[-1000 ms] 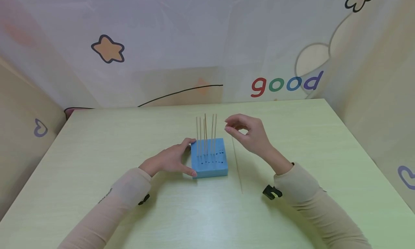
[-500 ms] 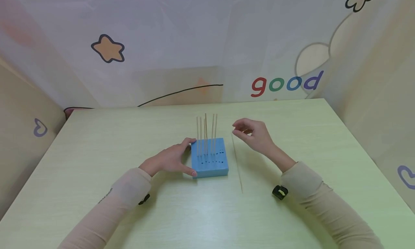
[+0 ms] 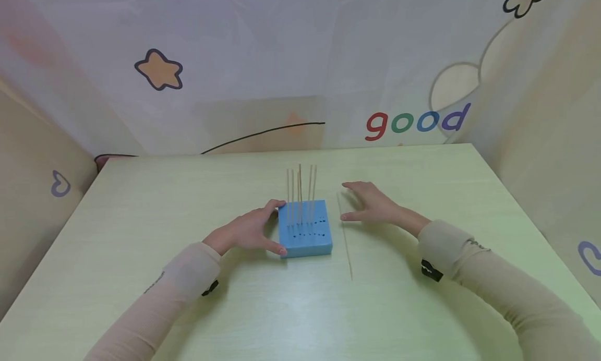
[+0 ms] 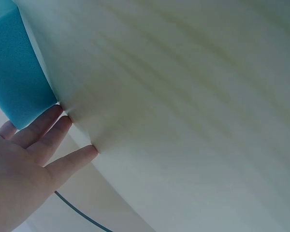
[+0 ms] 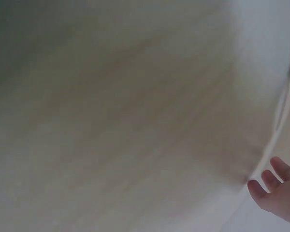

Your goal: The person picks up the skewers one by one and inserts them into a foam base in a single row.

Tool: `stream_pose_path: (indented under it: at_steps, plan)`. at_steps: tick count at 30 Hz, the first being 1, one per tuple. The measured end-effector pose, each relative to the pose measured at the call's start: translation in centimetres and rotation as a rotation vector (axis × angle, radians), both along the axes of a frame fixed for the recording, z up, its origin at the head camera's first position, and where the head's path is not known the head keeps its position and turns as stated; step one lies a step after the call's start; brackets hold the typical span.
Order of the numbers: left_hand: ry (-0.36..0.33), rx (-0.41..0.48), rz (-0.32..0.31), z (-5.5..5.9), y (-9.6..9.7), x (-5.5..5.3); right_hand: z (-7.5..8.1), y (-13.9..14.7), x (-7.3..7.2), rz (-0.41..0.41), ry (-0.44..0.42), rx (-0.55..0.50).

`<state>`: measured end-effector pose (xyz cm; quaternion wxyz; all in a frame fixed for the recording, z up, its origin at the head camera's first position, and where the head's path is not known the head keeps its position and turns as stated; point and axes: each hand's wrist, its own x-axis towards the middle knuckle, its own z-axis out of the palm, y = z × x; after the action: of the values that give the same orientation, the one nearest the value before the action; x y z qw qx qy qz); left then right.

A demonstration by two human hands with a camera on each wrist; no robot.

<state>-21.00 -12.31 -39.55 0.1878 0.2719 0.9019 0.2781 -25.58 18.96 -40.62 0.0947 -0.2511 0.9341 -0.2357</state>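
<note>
A blue foam block (image 3: 307, 244) sits on the table, its top pierced with small holes. Several thin wooden sticks (image 3: 300, 194) stand upright in it. My left hand (image 3: 249, 229) grips the block from the left, thumb at the front corner and a finger at the back corner. In the left wrist view the other fingers (image 4: 70, 164) reach down to the tabletop beside the block (image 4: 19, 67). To the right of the block one loose stick (image 3: 346, 246) lies lengthwise on the table. My right hand (image 3: 373, 203) is spread beside that stick, thumb and forefinger apart, holding nothing.
The pale table (image 3: 225, 309) runs back to a printed curtain (image 3: 263, 63), with more curtain at both sides. Both wrists wear black straps; the right strap (image 3: 431, 271) hangs below its sleeve.
My right hand has drawn back to the right and lowered, and its pinched fingers have spread apart. The loose stick lies where it was. My left hand and the block stay put.
</note>
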Motion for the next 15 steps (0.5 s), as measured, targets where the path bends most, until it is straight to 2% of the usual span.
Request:
stream_pose_path:
  at_steps: [7, 10, 15]
  plan:
    - [0.004, -0.004, -0.011, -0.1, 0.1, -0.1, -1.7, 0.9, -0.5, 0.122, 0.035, 0.195]
    - [0.002, -0.010, -0.009, 0.0, 0.1, -0.1, -2.0, 0.8, -0.5, 0.133, 0.032, 0.203]
    - [0.004, -0.006, -0.005, 0.1, 0.1, 0.0, -1.9, 0.3, -0.5, 0.106, 0.010, 0.205]
